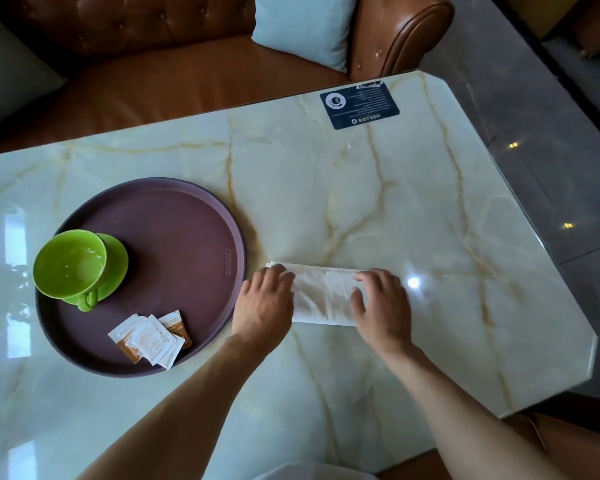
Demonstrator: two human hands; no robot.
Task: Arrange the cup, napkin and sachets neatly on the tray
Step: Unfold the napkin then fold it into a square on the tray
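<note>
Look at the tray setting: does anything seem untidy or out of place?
Yes. The sachets lie in a loose, overlapping heap near the tray edge, and the napkin is on the table, under both hands, not on the tray.

Green cup [69, 264], maroon tray [174, 216] — white napkin [323, 294], gold-veined marble table [395, 209].

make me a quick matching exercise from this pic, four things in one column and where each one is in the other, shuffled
Things:
1. green cup
2. sachets
3. napkin
4. dark blue card

Places:
A. on the table right of the tray, under both hands
B. near the table's far edge, by the sofa
C. on a green saucer at the tray's left side
D. piled on the tray's near part

Pairs: 1-C, 2-D, 3-A, 4-B
</note>
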